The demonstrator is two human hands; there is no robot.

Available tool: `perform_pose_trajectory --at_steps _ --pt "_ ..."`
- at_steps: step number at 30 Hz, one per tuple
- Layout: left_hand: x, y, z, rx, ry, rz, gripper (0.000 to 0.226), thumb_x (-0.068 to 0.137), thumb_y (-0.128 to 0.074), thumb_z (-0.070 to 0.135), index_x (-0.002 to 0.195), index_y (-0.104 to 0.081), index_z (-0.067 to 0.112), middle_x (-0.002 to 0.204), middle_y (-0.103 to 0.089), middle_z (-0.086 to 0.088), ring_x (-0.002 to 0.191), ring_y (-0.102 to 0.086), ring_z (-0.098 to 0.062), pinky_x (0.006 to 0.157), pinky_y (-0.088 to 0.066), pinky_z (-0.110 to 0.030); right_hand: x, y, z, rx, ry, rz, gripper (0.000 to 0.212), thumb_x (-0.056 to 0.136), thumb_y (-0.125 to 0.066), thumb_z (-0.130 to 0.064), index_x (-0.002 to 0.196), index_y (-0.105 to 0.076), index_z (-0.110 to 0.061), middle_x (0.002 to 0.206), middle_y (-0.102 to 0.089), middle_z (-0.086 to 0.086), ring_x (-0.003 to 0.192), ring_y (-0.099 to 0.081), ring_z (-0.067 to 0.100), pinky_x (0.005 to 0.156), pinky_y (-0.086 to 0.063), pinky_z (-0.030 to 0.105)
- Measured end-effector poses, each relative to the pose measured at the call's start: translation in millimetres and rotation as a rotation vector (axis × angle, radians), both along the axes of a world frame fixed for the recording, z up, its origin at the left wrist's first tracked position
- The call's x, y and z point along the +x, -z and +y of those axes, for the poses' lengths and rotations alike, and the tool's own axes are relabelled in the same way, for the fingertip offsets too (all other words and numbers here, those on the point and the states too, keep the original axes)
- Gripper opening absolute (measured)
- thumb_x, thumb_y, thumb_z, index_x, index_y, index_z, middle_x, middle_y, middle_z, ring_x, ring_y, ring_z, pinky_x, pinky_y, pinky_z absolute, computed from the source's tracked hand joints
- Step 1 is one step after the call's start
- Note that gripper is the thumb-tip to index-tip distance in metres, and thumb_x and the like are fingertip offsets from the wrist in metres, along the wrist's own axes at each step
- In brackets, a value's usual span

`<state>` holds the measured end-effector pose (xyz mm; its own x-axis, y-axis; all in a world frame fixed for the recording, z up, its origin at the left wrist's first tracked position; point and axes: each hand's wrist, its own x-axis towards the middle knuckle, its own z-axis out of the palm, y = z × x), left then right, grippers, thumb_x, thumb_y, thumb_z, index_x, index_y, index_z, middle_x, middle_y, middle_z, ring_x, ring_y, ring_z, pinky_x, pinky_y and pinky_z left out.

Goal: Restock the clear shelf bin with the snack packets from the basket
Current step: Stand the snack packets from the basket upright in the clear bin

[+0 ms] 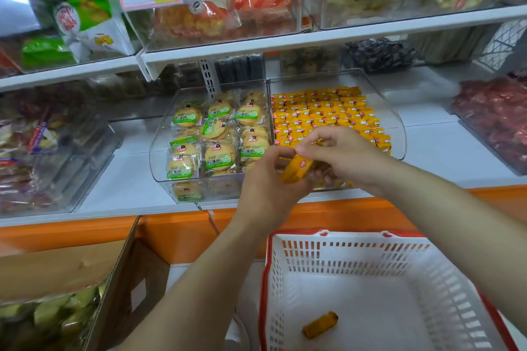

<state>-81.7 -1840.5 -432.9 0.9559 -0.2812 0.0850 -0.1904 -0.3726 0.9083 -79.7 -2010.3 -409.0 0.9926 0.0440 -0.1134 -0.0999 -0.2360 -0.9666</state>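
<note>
A clear shelf bin [397,122] holds rows of yellow snack packets [322,111]. In front of its near edge, my left hand [268,188] and my right hand [342,154] meet around a yellow packet [296,169]; fingers of both hands curl on it. Below, a white basket [422,259] with a red rim holds one yellow packet [320,324] on its floor.
A neighbouring clear bin [159,148] of green-labelled round biscuits sits left of the yellow packets. A cardboard box [125,288] with green packets stands at lower left. The orange shelf edge [176,225] runs across. Bins of other snacks fill the upper shelf and both sides.
</note>
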Motion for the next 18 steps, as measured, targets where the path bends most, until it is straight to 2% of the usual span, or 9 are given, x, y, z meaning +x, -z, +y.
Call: perform_pose_trajectory --at_steps 2,4,5,8,11,13,15,18 --pt "-1 -1 -4 -0.063 0.063 0.113 0.031 0.085 -0.080 0.040 0.107 -0.059 0.036 0.090 -0.070 0.007 0.072 -0.068 -0.002 0.059 -0.054 -0.020 -5 -2 -13 0.146 -0.050 0.003 0.011 0.089 -0.072 -0.019 0.099 -0.072 -0.021 0.101 -0.074 0.010 0.075 -0.071 0.023 0.059 -0.055 0.028" --pt "-2 -4 -5 -0.102 0.110 0.173 0.021 0.089 -0.076 0.041 0.098 -0.057 0.040 0.084 -0.069 0.008 0.066 -0.067 -0.001 0.054 -0.052 -0.017 -10 -2 -26 0.221 -0.082 0.013 0.025 0.089 -0.071 -0.006 0.106 -0.072 -0.024 0.122 -0.067 0.006 0.088 -0.074 0.026 0.068 -0.057 0.031" --pt "-1 -4 -5 -0.106 0.119 0.181 0.020 0.090 -0.075 0.039 0.097 -0.056 0.041 0.085 -0.069 0.009 0.066 -0.068 -0.002 0.055 -0.053 -0.017 -11 -2 -31 0.217 -0.086 0.015 0.031 0.089 -0.069 -0.001 0.110 -0.071 -0.024 0.127 -0.065 0.007 0.091 -0.074 0.028 0.071 -0.057 0.033" --pt "-1 -5 -4 -0.108 0.126 0.199 0.019 0.092 -0.074 0.033 0.103 -0.059 0.040 0.101 -0.071 0.005 0.075 -0.071 -0.007 0.062 -0.056 -0.022 -14 -1 -40 0.197 -0.067 0.013 0.043 0.090 -0.063 0.008 0.121 -0.066 -0.022 0.124 -0.067 0.008 0.089 -0.073 0.026 0.078 -0.057 0.038" --pt "0 -5 -7 -0.127 0.094 0.219 0.025 0.091 -0.076 0.028 0.111 -0.062 0.033 0.112 -0.069 -0.002 0.082 -0.070 -0.015 0.064 -0.057 -0.025 -14 1 -41 0.232 -0.029 0.018 0.045 0.087 -0.065 0.010 0.122 -0.065 -0.019 0.120 -0.068 0.011 0.085 -0.073 0.024 0.076 -0.055 0.036" --pt "1 -5 -7 -0.161 0.064 0.227 0.028 0.089 -0.078 0.024 0.112 -0.063 0.028 0.113 -0.069 -0.005 0.085 -0.070 -0.021 0.064 -0.057 -0.026 -12 3 -40 0.241 0.012 0.008 0.043 0.085 -0.068 0.009 0.119 -0.066 -0.017 0.117 -0.068 0.014 0.087 -0.073 0.022 0.074 -0.058 0.035" --pt "3 -4 -8 -0.183 0.026 0.218 0.030 0.088 -0.079 0.022 0.113 -0.063 0.026 0.111 -0.070 -0.006 0.089 -0.072 -0.027 0.067 -0.058 -0.029 -8 6 -36 0.304 0.082 -0.001 0.042 0.082 -0.071 0.007 0.119 -0.066 -0.012 0.115 -0.068 0.019 0.091 -0.074 0.026 0.079 -0.061 0.039" --pt "5 0 -8 -0.161 -0.042 0.113 0.034 0.083 -0.084 0.024 0.111 -0.065 0.025 0.105 -0.071 0.000 0.090 -0.072 -0.024 0.074 -0.062 -0.034 0 9 -30 0.380 0.106 0.006 0.048 0.081 -0.074 -0.001 0.127 -0.061 -0.005 0.109 -0.073 0.017 0.093 -0.074 0.028 0.078 -0.062 0.041"
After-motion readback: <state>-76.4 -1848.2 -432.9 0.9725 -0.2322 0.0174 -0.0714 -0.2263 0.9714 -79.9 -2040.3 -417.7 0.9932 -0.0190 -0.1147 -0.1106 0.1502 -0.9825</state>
